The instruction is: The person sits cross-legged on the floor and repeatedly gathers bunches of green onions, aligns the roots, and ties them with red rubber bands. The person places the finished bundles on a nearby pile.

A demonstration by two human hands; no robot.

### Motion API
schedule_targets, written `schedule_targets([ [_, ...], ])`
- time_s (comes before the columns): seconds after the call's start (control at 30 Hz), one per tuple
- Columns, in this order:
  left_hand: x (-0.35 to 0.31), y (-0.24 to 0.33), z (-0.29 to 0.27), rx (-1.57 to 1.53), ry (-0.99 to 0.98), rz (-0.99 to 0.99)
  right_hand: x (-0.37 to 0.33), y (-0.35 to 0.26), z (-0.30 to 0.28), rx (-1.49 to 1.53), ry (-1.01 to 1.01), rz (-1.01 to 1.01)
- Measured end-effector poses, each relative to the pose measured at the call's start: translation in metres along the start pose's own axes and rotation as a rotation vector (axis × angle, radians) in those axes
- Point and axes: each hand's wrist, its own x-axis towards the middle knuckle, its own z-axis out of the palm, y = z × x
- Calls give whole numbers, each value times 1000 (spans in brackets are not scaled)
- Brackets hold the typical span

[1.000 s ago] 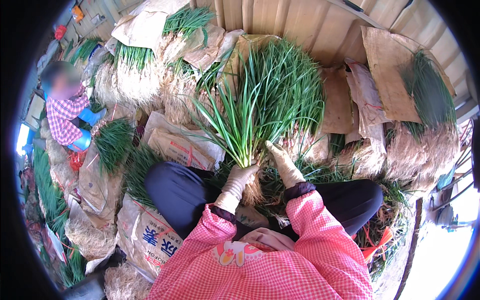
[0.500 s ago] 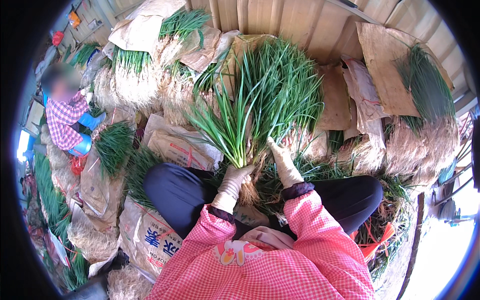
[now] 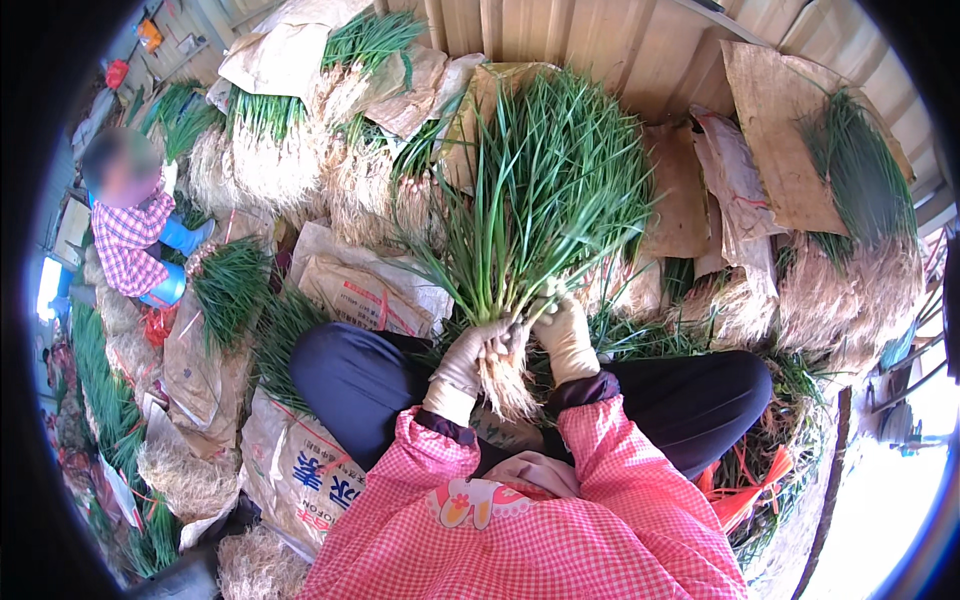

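Between my knees, my gloved left hand (image 3: 470,358) is closed round the lower stems of a bunch of spring onions (image 3: 492,255). Its pale roots (image 3: 508,385) hang below my fingers, and its green leaves fan upward and away. My gloved right hand (image 3: 562,332) is against the right side of the same bunch, fingers bent and closed at the stems beside my left hand. What exactly lies under those fingertips is partly hidden. Just beyond, a large heap of spring onions (image 3: 585,160) merges with the bunch's leaves.
Root-on bundles (image 3: 270,165) line the back left, partly under paper sacks (image 3: 275,60). More bundles (image 3: 850,290) lie at right, near brown paper (image 3: 785,140). Printed sacks (image 3: 300,470) are beside my left knee. A co-worker (image 3: 130,240) sits far left. Red-orange strapping (image 3: 750,495) lies by my right knee.
My right hand has moved down and left onto the bunch's stems, next to my left hand. At far left, the co-worker has raised a gloved hand with green leaves.
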Motion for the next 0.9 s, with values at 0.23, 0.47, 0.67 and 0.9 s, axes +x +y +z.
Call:
schedule_targets([
  [0.23, -21, 4, 22, -19, 2, 32, -2, -43, 1, -486, -270, 197],
  [0.47, -18, 2, 22, -149, -110, -90, -15, -11, 26, -167, -398, 387],
  [0.67, -29, 5, 38, -78, -51, -127, 27, 5, -26, -95, -111, 228],
  [0.9, -45, 16, 47, 59, -79, 324, -1, -57, 16, -512, -127, -112],
])
